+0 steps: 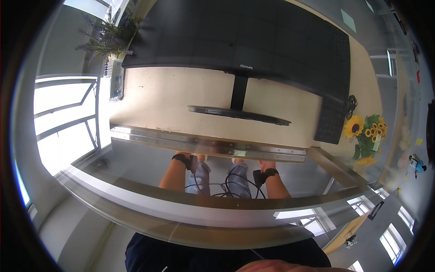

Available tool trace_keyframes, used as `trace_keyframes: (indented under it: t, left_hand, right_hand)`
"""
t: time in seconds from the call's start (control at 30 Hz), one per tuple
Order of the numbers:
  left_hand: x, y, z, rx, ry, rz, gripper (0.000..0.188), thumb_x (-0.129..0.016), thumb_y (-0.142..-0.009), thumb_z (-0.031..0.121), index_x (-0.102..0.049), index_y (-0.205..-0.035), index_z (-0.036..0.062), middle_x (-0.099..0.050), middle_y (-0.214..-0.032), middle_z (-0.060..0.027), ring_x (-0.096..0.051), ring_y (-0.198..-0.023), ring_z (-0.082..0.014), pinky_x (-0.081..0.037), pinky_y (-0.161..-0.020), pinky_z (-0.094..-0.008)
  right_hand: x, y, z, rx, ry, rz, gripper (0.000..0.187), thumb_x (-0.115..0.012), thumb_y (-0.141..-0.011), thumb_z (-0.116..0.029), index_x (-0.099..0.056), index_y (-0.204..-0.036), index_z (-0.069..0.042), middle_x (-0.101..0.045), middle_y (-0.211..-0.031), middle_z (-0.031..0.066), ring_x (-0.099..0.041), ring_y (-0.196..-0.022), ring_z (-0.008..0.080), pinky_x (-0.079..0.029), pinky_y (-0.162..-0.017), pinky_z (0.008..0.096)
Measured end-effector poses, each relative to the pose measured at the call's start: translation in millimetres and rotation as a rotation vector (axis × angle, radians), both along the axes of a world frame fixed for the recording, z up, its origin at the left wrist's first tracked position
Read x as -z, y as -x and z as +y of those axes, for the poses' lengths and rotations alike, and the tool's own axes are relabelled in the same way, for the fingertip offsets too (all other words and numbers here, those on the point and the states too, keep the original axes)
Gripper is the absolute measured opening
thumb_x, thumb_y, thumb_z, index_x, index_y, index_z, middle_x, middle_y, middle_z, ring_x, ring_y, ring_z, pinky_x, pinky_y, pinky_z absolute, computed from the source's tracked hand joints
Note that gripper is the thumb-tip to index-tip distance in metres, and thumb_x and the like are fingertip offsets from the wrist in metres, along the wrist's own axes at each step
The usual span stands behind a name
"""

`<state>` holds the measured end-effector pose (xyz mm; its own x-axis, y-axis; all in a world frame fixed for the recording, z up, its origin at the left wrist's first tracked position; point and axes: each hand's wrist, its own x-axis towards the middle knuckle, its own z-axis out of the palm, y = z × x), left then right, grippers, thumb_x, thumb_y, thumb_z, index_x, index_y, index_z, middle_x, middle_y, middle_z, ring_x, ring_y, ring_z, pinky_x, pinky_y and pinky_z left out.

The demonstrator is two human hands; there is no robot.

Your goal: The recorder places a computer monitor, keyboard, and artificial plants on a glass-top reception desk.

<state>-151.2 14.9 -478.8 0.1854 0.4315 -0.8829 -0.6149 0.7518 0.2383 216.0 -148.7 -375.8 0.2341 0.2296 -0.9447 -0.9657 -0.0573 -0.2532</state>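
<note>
My left hand [183,153] and my right hand [266,165] reach forward to the metal rail [208,145] along the desk's near edge. Past the wrists both hands are mostly hidden by that rail, so their fingers do not show, nor anything they may hold. A black strap [182,159] with a small dark box circles my left wrist; a similar strap [270,172] is on my right. Dark cables [226,190] hang between the wrists, in front of blue jeans legs [239,179].
On the pale desk [172,90] stands a large black monitor [235,41] on a flat base [240,115]. To its right are a black keyboard [330,120], a coiled cable [351,106] and sunflowers [364,131]. Purple flowers [111,34] stand left. A pale bar [181,211] crosses below my forearms.
</note>
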Motion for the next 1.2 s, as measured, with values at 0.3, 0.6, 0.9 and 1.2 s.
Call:
trace_keyframes:
  t: [0.3, 0.6, 0.9, 1.2]
  left_hand:
    - [-7.5, -8.5, 7.0, 0.023, -0.003, 0.021, 0.019, -0.048, -0.081, 0.019, -0.049, -0.097, 0.0086, -0.052, -0.098, -0.0049, -0.05, -0.09, -0.0181, -0.042, -0.076, -0.0331]
    - [-20.9, -3.5, -9.6, 0.062, 0.005, 0.04, 0.022, -0.046, -0.083, 0.02, -0.046, -0.102, 0.0097, -0.051, -0.103, -0.0051, -0.049, -0.094, -0.0195, -0.041, -0.078, -0.037]
    - [-59.1, 3.7, -28.6, 0.305, -0.1, 0.132, 0.025, -0.043, -0.084, 0.021, -0.044, -0.106, 0.0107, -0.049, -0.108, -0.0053, -0.048, -0.097, -0.0209, -0.04, -0.08, -0.0409]
    - [-169.8, 44.4, -11.5, 0.1, -0.061, 0.323, 0.028, -0.042, -0.085, 0.026, -0.043, -0.106, 0.0085, -0.049, -0.105, -0.0056, -0.049, -0.095, -0.0211, -0.042, -0.078, -0.0394]
  right_hand:
    - [15.9, -3.3, -10.6, -1.748, 0.213, -1.248, 0.034, -0.055, -0.076, -0.013, -0.049, -0.108, -0.007, -0.051, -0.109, 0.0103, -0.045, -0.104, 0.0244, -0.035, -0.089, 0.0365]
    - [27.9, 25.0, -0.1, -1.407, 0.075, -1.118, 0.041, -0.058, -0.07, -0.011, -0.049, -0.11, -0.006, -0.049, -0.112, 0.0167, -0.044, -0.104, 0.0323, -0.035, -0.089, 0.0365]
    - [-21.4, 12.5, 21.5, -1.835, 0.114, -1.013, 0.036, -0.048, -0.08, -0.028, -0.051, -0.101, 0.001, -0.055, -0.099, 0.0171, -0.051, -0.093, 0.0285, -0.04, -0.078, 0.0363]
    - [-142.6, 13.8, 14.9, -1.328, -0.31, -0.359, 0.027, -0.051, -0.083, -0.023, -0.052, -0.097, 0.0, -0.058, -0.086, 0.0068, -0.055, -0.075, 0.0133, -0.043, -0.067, 0.0248]
